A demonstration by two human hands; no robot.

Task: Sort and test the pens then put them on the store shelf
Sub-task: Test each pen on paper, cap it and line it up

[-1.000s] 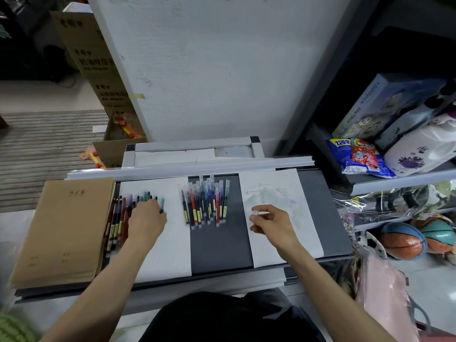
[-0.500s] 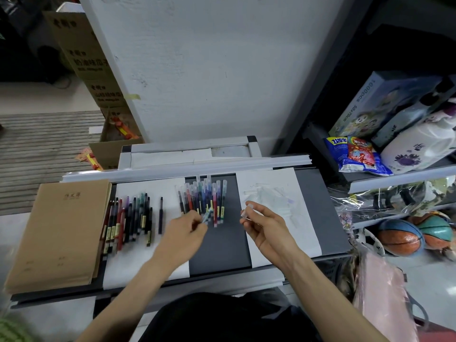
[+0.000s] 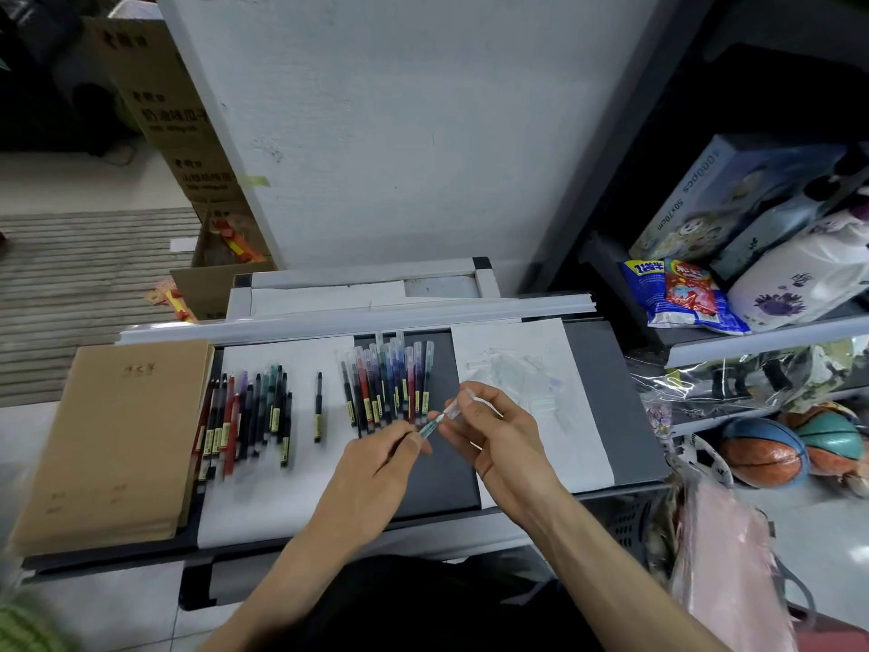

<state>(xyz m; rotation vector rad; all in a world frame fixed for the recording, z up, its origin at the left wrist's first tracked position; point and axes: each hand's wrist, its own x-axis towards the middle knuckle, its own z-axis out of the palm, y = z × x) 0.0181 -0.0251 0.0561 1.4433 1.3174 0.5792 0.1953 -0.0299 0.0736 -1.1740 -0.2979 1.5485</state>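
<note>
- Two hands on one teal pen (image 3: 431,424), held in the air just above the dark counter (image 3: 611,369), at the near end of the capped row (image 3: 390,383).
- Left hand (image 3: 376,468) curled round the barrel; right hand (image 3: 498,430) pinching the clear cap (image 3: 455,409) between thumb and fingers.
- Probably uncapping for a test scribble; impossible to tell whether the cap is fully free of the tip.
- Pull straight along the barrel, never at an angle, to spare the fine tip.
- Grip the barrel close to the cap end for a steady, short pull rather than a jerk.
- Keep the cap pinched in the right hand, or park it where it cannot roll off.
- Try the line on the scribbled sheet (image 3: 531,383) lying just beside the right hand, with light pressure only.
- Avoid nudging the capped row, close under the left knuckles and easily scattered.
- Recap firmly afterwards, then lay the pen with the group on the left sheet (image 3: 244,416) or beside the lone pen (image 3: 319,407), matching colour.
</note>
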